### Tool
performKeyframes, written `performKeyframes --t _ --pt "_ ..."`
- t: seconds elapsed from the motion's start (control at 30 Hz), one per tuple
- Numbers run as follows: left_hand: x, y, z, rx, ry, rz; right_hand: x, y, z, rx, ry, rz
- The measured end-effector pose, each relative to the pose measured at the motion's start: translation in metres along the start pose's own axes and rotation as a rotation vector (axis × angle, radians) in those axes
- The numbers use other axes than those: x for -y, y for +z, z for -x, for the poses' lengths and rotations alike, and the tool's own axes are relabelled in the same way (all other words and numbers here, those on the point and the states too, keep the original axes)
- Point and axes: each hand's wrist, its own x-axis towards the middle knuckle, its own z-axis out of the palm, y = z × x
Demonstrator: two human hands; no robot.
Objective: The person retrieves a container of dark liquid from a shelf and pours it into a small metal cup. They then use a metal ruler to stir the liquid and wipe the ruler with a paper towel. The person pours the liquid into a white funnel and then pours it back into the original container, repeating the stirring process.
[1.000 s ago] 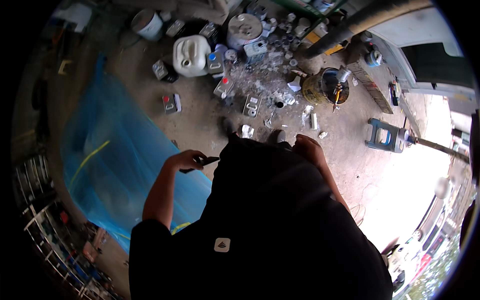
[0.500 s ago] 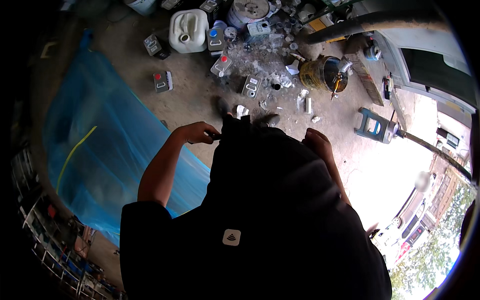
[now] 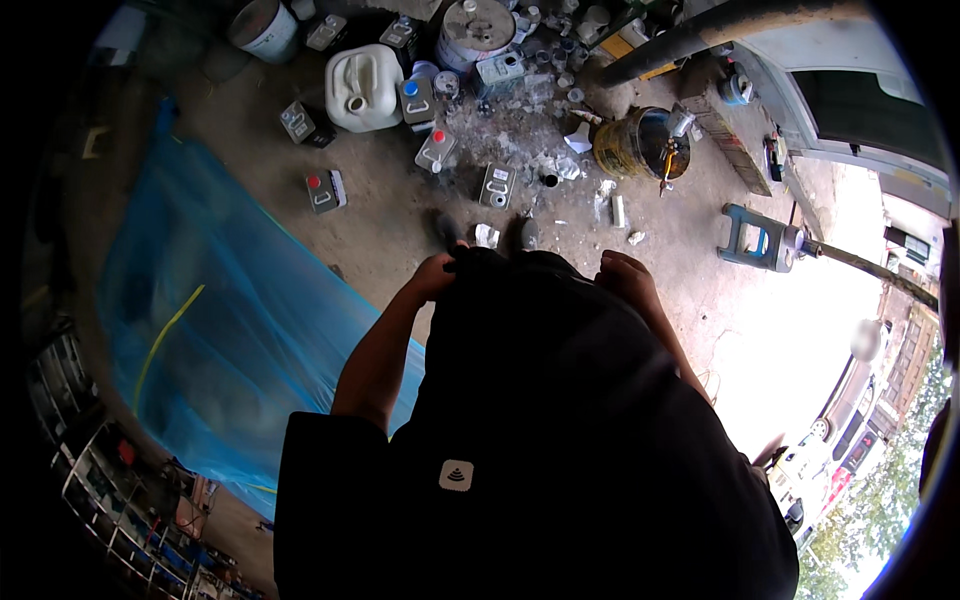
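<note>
Black shirt (image 3: 560, 430) nearest of all, filling the lower middle between the forearms: plain, matt, softly creased toward the front, dark enough to swallow most folds, with a small pale square (image 3: 456, 476) on it. At its front left edge, left hand (image 3: 435, 276) turned inward against the dark cloth at the waist, fingers mostly out of sight; cannot tell how far open, or whether closed on anything. Elbow out to the side, probably to let the wrist come in close to the body. By the opposite front edge, right hand (image 3: 627, 276) with fingers loosely curled, nothing visible in the grasp, palm hidden; perhaps simply at rest there.

Beyond, to the left, translucent blue sheeting (image 3: 230, 330) with a yellow strip, spread wide, possibly as a cover against dust. Ahead of the shoes (image 3: 529, 235), metal cans (image 3: 322, 192) on the stained floor (image 3: 385, 225), some with red or blue caps, presumably capped against spills. Farther, white jerrycan (image 3: 362, 85), rusty bucket (image 3: 620, 150) and drum (image 3: 475, 32); rightward, blue stool (image 3: 752, 238), then vehicles (image 3: 832, 425) in glare.
</note>
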Motion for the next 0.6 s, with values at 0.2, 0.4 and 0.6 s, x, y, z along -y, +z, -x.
performKeyframes --t 0.2,0.4,0.6 --pt "-0.048 -0.033 0.041 0.259 -0.168 0.384 0.028 0.013 0.002 -0.153 -0.011 0.061" --pt "-0.062 -0.048 0.040 0.391 -0.159 0.600 0.033 -0.014 -0.007 -0.096 -0.009 0.040" --pt "-0.067 -0.031 0.004 0.410 -0.177 0.468 0.027 -0.025 -0.010 -0.124 -0.030 0.103"
